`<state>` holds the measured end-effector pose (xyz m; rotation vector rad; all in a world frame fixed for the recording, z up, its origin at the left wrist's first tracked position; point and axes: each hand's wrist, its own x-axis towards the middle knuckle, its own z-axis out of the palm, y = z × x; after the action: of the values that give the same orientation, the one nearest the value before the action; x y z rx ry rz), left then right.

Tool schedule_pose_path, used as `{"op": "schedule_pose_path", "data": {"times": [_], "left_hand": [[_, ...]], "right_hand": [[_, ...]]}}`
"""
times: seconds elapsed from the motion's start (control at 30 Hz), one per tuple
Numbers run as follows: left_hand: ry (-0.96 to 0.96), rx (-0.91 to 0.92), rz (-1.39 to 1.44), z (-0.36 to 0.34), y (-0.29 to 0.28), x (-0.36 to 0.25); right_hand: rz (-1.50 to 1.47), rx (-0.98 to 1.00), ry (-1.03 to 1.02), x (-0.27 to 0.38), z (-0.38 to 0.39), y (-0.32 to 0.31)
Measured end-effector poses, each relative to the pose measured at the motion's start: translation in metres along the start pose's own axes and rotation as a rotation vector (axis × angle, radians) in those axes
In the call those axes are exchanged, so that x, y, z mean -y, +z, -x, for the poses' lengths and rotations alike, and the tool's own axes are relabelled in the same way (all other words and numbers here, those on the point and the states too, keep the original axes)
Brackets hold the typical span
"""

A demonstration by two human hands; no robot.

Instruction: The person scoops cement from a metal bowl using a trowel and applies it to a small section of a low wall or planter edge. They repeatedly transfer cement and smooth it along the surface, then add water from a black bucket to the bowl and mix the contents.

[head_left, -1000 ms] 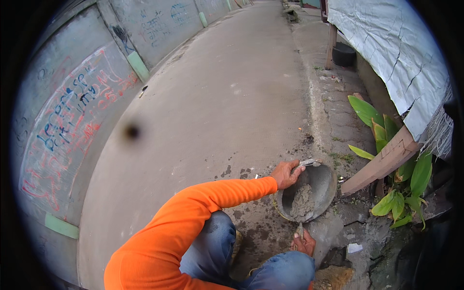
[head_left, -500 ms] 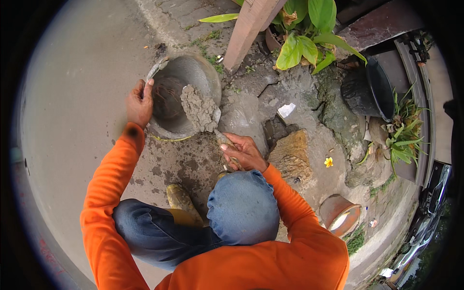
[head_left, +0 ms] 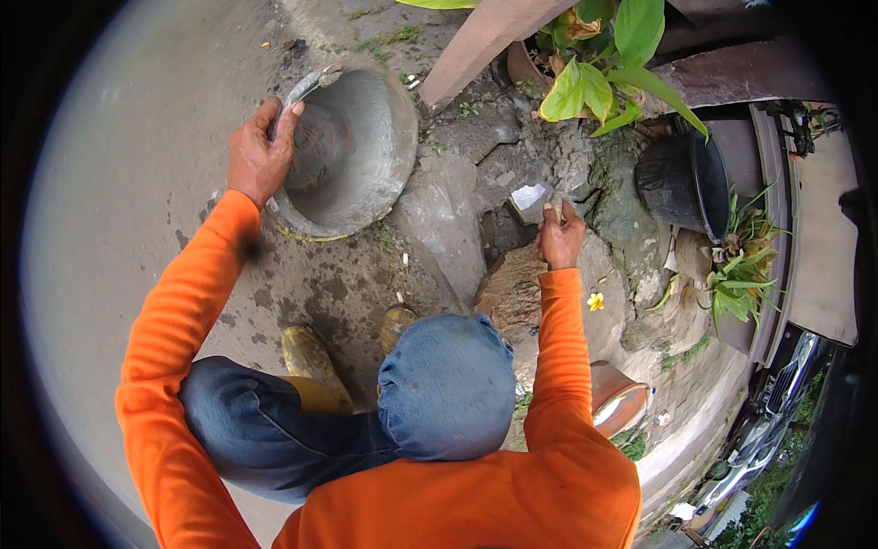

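Note:
A grey, mortar-coated bucket [head_left: 389,151] is tipped so that its inside shows, with dark residue at the bottom. My left hand [head_left: 259,154] is closed at its left rim, around a grey-crusted handle-like piece [head_left: 314,84]. Over the broken stones at the right, my right hand [head_left: 561,238] is closed on a trowel [head_left: 556,212]. Only a bit of its handle shows clearly; the blade blends with the grey stone, and whether mortar is on it I cannot tell. A white flat scrap [head_left: 529,197] lies just left of that hand.
A rough brown stone [head_left: 510,293] sits below my right hand, near a yellow flower [head_left: 595,301]. A black bucket [head_left: 681,188] lies tilted at the right. An orange-brown pot [head_left: 617,398] is by my right arm. A wooden post [head_left: 489,46] and leafy plants [head_left: 640,37] stand beyond.
My right hand has swung right and away from the bucket to the stones. The heap of mortar on the trowel over the bucket no longer shows there. My left hand stays at the rim.

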<state>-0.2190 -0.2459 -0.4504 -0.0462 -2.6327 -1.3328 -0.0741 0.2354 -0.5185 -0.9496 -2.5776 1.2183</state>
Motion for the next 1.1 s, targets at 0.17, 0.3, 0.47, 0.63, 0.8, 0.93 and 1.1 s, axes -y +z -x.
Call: {"op": "schedule_pose_path", "data": {"times": [0.17, 0.3, 0.47, 0.63, 0.8, 0.93, 1.1], "left_hand": [[-0.035, 0.017, -0.027, -0.003, 0.002, 0.001], [-0.035, -0.008, 0.008, -0.004, -0.001, 0.008], [-0.036, -0.024, -0.048, -0.006, -0.002, 0.014], [-0.021, 0.013, -0.025, -0.011, 0.001, 0.01], [-0.017, 0.013, -0.074, -0.007, -0.002, 0.007], [-0.024, -0.01, -0.033, -0.009, -0.001, 0.013], [-0.028, 0.016, 0.033, -0.014, 0.003, 0.016]], "right_hand": [[0.657, -0.286, -0.141, -0.009, -0.074, 0.01], [0.389, -0.473, -0.168, -0.014, -0.069, 0.021], [0.131, -0.198, -0.103, -0.044, -0.075, 0.018], [-0.416, 0.146, 0.282, -0.037, -0.124, -0.016], [-0.503, 0.132, 0.233, -0.027, -0.098, -0.035], [-0.497, 0.021, 0.247, -0.049, -0.06, -0.022], [-0.607, -0.011, 0.347, -0.063, -0.09, 0.05]]}}
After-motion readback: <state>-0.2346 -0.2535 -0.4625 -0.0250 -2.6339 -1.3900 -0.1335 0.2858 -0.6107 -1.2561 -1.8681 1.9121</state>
